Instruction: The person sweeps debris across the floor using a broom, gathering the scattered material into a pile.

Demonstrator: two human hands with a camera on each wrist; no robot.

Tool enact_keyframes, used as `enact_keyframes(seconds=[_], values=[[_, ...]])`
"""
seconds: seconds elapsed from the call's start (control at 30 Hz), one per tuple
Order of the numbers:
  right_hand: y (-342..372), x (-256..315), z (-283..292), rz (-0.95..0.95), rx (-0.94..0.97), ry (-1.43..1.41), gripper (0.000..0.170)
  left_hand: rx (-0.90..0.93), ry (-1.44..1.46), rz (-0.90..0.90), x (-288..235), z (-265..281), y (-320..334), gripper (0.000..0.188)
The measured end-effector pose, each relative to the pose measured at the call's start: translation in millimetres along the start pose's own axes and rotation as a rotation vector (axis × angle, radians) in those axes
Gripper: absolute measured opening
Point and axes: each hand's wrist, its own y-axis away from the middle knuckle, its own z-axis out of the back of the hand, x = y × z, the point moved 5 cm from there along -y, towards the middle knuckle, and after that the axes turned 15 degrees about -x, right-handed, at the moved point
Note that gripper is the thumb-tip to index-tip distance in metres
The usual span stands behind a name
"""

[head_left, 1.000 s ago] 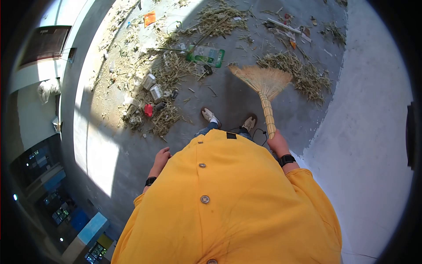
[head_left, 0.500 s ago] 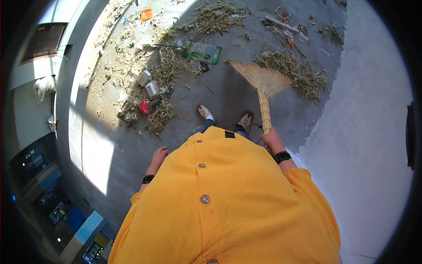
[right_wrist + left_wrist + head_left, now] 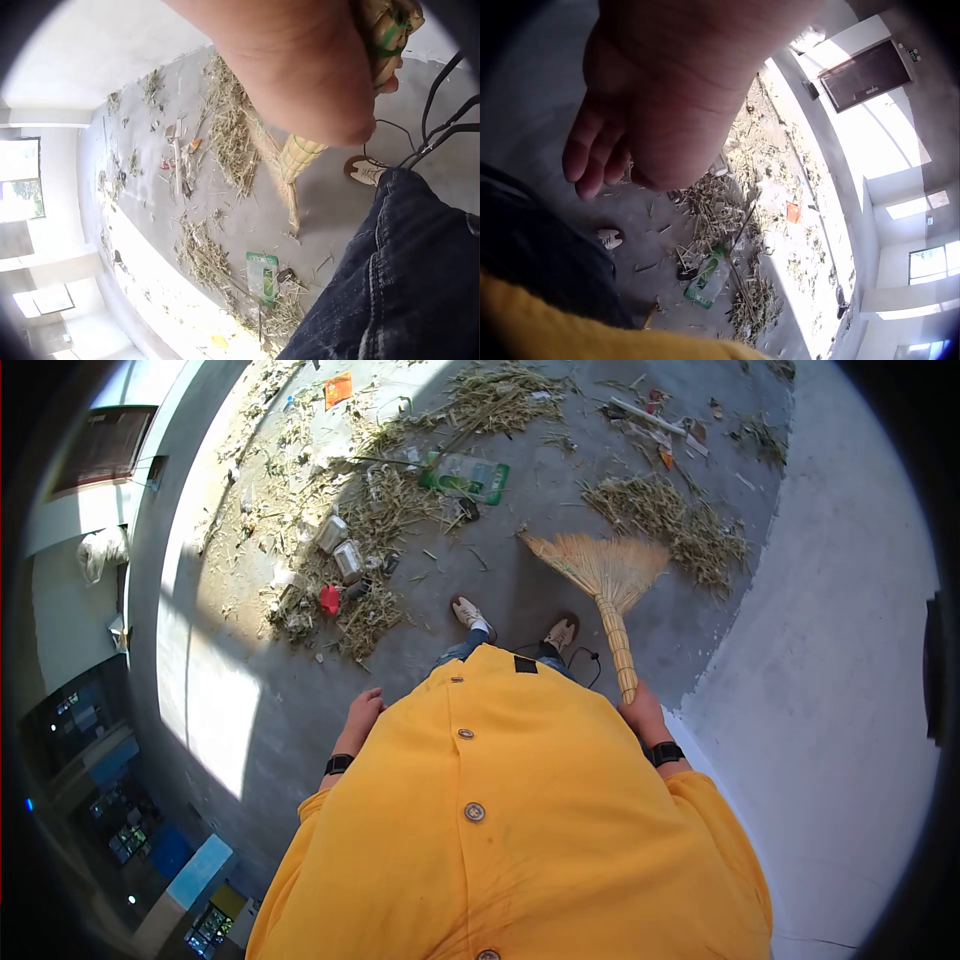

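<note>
A straw broom (image 3: 605, 575) hangs from my right hand (image 3: 645, 715), which grips its bound handle beside my right thigh. Its bristles fan out ahead of my feet, close over the grey floor. In the right wrist view the fingers of my right hand (image 3: 300, 82) wrap round the handle, whose end (image 3: 391, 34) sticks out above them. My left hand (image 3: 365, 715) hangs at my left side with nothing in it. In the left wrist view its fingers (image 3: 592, 150) are loosely bent. Beyond the bristles lies a heap of dry straw (image 3: 675, 525) on the floor.
A larger straw pile (image 3: 375, 530) lies ahead on the left, with clear plastic boxes (image 3: 348, 560), a red piece (image 3: 329, 598) and a green-edged package (image 3: 465, 478) in it. A white stick (image 3: 648, 415) lies farther off. The white wall (image 3: 830, 660) runs along my right.
The broom and my right hand first shifted slightly left, then came back right and nearer my body. My left hand stays hanging, nearly still.
</note>
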Motion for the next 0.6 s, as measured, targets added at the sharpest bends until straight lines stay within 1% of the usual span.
enact_keyframes(seconds=[0.07,0.1,0.2,0.27,0.37,0.5,0.6], values=[[2.5,-11.7,-5.6,0.053,-0.03,0.008,0.045,0.006,0.1,0.0,12.2,-2.0,-7.9,0.043],[4.1,-17.1,-8.9,0.051,-0.029,0.01,0.045,0.009,0.098,0.001,18.2,-3.1,-11.7,0.043],[7.8,-23.6,-9.3,0.005,-0.024,0.013,0.046,0.004,0.052,-0.02,-0.7,-4.3,-3.3,0.043],[9.3,-22.9,-9.7,-0.029,0.0,-0.004,0.046,0.038,0.104,0.049,-24.4,-4.0,13.0,0.043],[10.6,-14.8,-5.5,-0.068,0.03,-0.046,0.045,0.045,0.091,0.062,-43.0,-3.3,24.9,0.043],[-2.4,-10.2,-10.6,-0.007,-0.019,-0.005,0.043,0.057,0.14,0.069,-31.0,-4.8,15.5,0.044],[-7.6,6.8,-6.0,0.0,-0.003,-0.074,0.042,0.048,0.131,0.068,-28.9,-3.0,17.3,0.044]])
